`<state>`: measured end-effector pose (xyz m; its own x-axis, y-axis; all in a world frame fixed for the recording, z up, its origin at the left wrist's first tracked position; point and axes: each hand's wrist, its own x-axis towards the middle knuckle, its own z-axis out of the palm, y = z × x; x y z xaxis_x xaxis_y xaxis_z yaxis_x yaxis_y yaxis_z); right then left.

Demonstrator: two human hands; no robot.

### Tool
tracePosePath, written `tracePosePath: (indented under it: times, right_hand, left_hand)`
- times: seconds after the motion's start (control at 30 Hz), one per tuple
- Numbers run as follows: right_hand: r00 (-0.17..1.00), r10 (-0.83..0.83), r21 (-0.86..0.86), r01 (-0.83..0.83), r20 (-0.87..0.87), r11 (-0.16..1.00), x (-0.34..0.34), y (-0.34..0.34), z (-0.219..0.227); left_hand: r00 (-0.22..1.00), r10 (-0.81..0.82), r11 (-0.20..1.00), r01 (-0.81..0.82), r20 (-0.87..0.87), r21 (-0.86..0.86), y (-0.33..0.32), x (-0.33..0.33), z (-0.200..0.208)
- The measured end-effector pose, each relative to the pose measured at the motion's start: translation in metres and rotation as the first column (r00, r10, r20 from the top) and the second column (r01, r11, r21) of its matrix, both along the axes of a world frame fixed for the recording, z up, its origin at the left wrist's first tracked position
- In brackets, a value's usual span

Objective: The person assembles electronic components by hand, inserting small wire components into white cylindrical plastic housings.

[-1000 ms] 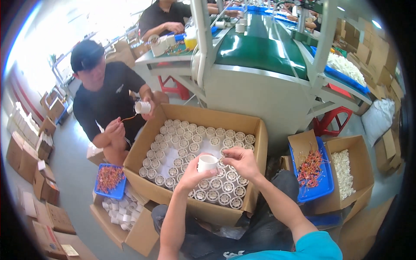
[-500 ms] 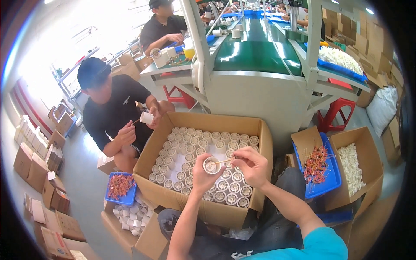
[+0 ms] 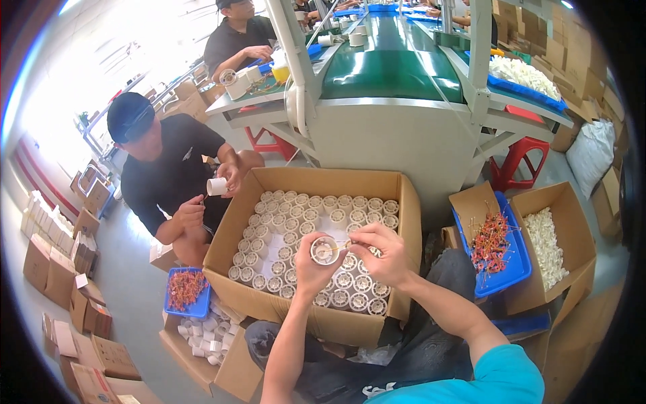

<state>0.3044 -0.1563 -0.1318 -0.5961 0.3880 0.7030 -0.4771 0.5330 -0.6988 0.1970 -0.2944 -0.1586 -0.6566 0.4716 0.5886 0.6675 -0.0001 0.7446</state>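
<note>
My left hand [image 3: 307,271] is closed round a white plastic cup-shaped housing [image 3: 324,252], its open end facing up at me. Inside it a ribbed inner part shows. Close to the rim on the right, my right hand [image 3: 385,257] pinches a thin yellowish wire [image 3: 342,248] that runs into the cup. The wire's far end is hidden by my fingers. Both hands are above a large cardboard carton [image 3: 269,307] where rows of similar white housings [image 3: 360,302] stand upright, open ends up.
On the left a co-worker [image 3: 176,176] holds a white cup [image 3: 217,186] and a wire. Blue trays of red wires [image 3: 187,291] [image 3: 490,244] flank the carton. Cartons of white parts [image 3: 546,242] [image 3: 208,333] sit nearby. A green conveyor [image 3: 390,71] runs ahead.
My right hand has come in closer to the cup, and less wire shows between them. The cup's opening faces me more fully. The whole view has shifted slightly.
</note>
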Motion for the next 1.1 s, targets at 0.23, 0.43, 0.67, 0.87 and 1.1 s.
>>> tracePosePath:
  times: [0.23,0.43,0.67,0.87,1.1]
  right_hand:
    - [0.982,-0.003,0.054,-0.008,0.190,0.998,-0.004,-0.005,-0.008]
    - [0.960,-0.020,0.100,-0.009,0.279,0.995,-0.009,0.006,-0.008]
    - [0.944,-0.120,0.138,0.080,0.307,0.987,-0.004,0.025,0.004]
    - [0.920,-0.099,0.087,0.071,0.378,0.994,0.000,0.028,0.011]
    - [0.925,-0.065,0.097,0.030,0.374,0.995,-0.001,0.026,0.006]
  left_hand:
    - [0.961,0.015,0.987,-0.059,-0.275,-0.153,0.005,-0.003,-0.007]
    - [0.970,-0.042,0.990,0.008,-0.238,-0.141,0.027,0.002,-0.003]
    - [0.974,-0.099,0.992,0.080,-0.202,-0.096,0.053,0.005,0.006]
    - [0.974,-0.116,0.992,0.101,-0.196,-0.081,0.057,0.005,0.003]
    - [0.985,-0.136,0.989,0.129,-0.103,-0.070,0.053,0.008,0.004]
